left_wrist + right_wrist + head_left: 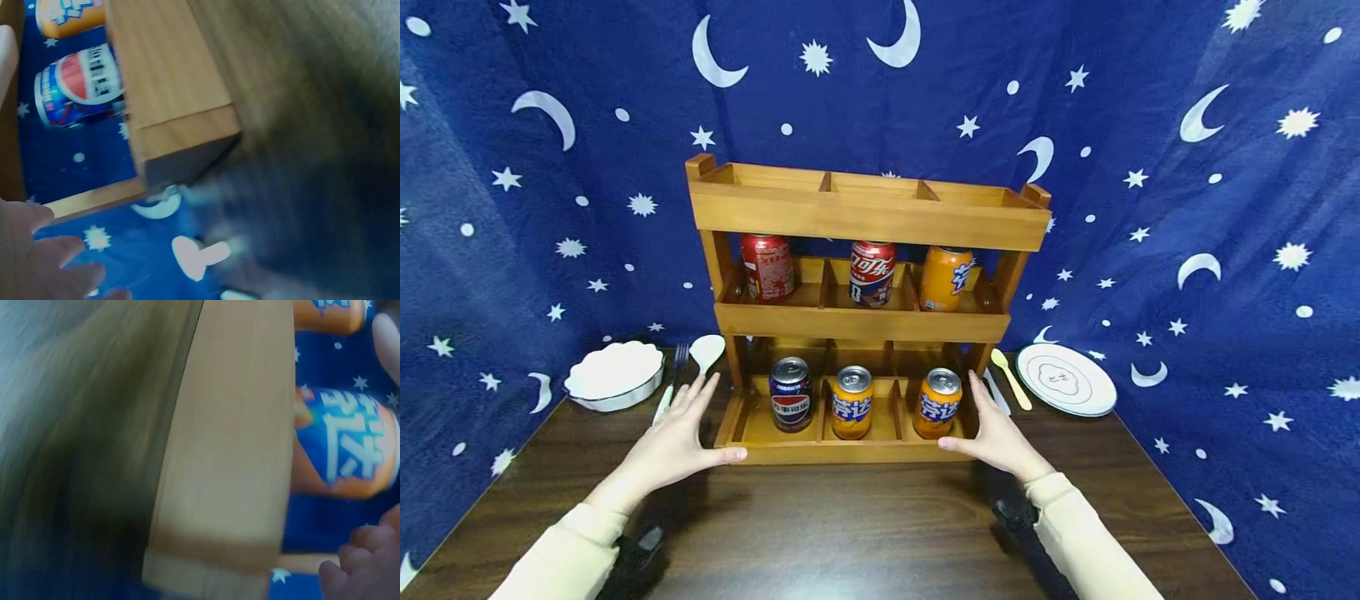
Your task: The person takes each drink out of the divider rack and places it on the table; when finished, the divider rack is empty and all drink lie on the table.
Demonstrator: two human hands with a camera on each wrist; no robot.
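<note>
A wooden three-tier shelf stands on the table against the cloth. My left hand is at its lower left corner, fingers spread and thumb pointing toward the front board. At the lower right corner is my right hand, its fingers extended beside the side post. The bottom tier holds a dark blue Pepsi can, an orange soda can and another orange can near my right thumb. Two red cola cans, one at left and one in the centre, share the middle tier with an orange can.
Left of the shelf are a white scalloped bowl, a fork and a white spoon. To its right lie a knife, a yellow spoon and a white plate. A starry blue cloth hangs behind.
</note>
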